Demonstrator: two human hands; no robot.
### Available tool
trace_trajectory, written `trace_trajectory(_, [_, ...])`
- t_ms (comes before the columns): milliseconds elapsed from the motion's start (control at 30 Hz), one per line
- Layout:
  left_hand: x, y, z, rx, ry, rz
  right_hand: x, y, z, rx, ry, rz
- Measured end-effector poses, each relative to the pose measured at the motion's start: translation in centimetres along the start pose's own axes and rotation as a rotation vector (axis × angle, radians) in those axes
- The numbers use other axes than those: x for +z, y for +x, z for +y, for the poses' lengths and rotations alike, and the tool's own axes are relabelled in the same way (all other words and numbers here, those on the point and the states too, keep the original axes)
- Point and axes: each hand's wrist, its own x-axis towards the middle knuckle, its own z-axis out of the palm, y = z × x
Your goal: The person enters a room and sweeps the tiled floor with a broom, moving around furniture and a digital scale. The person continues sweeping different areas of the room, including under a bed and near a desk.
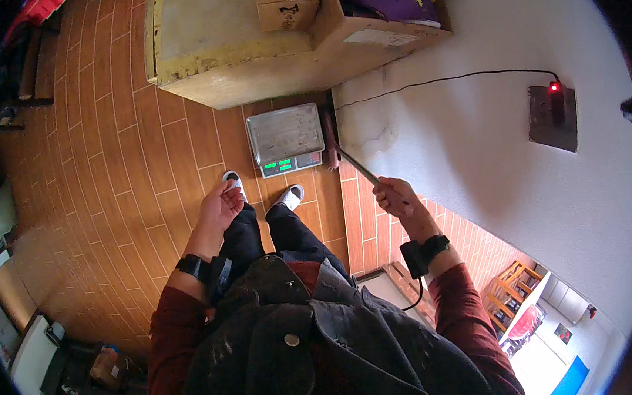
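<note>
My right hand (399,197) is closed around the green handle (359,167) of a broom. The handle slants down and left toward the floor by the wall. At its lower end the pinkish broom head (331,140) stands between the wall and the scale, seen only in part. My left hand (221,205) hangs above my feet, fingers loosely curled and apart, with nothing visible in it. Just ahead of my feet, a scale (286,134) with a metal tray sits on the floor, its green digits lit.
Beyond the scale stands a large worn yellowish block (236,74) bearing cardboard boxes (287,3). A black cable (440,80) runs along the white wall to a plug with a red light (556,97). Wooden stools (512,290) are at lower right; dark shelving (85,379) is at lower left.
</note>
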Motion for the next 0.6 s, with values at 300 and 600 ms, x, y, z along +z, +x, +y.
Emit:
trace_trajectory(300, [0.7, -1.3, -0.9, 0.008, 0.040, 0.020, -2.7, -6.0, 6.9, -0.130, 0.034, -0.145])
trace_trajectory(600, [2.3, -1.5, -3.6, -0.003, 0.083, -0.009, -4.4, -12.6, 11.0, 0.001, 0.201, -0.025])
